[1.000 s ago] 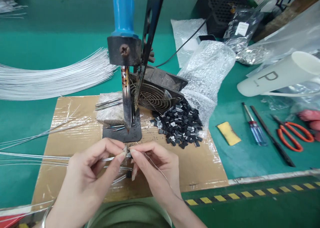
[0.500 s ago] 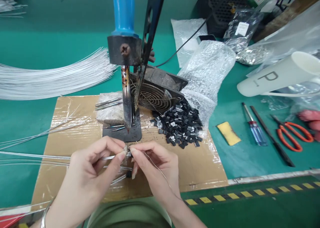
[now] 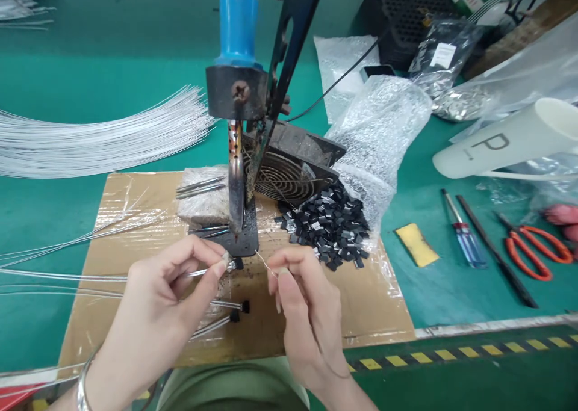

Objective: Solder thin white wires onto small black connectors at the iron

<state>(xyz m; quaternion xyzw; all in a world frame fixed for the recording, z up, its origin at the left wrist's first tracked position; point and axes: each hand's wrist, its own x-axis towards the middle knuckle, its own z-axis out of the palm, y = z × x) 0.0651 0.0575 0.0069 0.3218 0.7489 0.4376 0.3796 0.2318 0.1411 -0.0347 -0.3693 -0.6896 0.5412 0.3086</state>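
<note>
Between thumb and forefinger, my left hand (image 3: 169,305) pinches grey wires (image 3: 97,277) whose end carries a small black connector (image 3: 236,263). My right hand (image 3: 309,315) is closed on a thin solder wire (image 3: 266,263), its tip pointing up and left, apart from the connector. Just above my left fingertips, a soldering iron (image 3: 235,188) hangs tip down in a black clamp (image 3: 236,92). Two more wire ends with black connectors (image 3: 244,307) lie on the cardboard (image 3: 361,315) below my left hand.
Loose black connectors (image 3: 332,224) are piled beside a fan (image 3: 289,173). A wire bundle (image 3: 99,140) lies at left. On the right are a yellow sponge (image 3: 416,244), a screwdriver (image 3: 467,236), orange-handled pliers (image 3: 533,248) and a white cup (image 3: 510,140).
My right hand has moved right, away from my left fingertips, with the solder wire still in it. The black connector at my left fingertips shows more. The view has shifted slightly.
</note>
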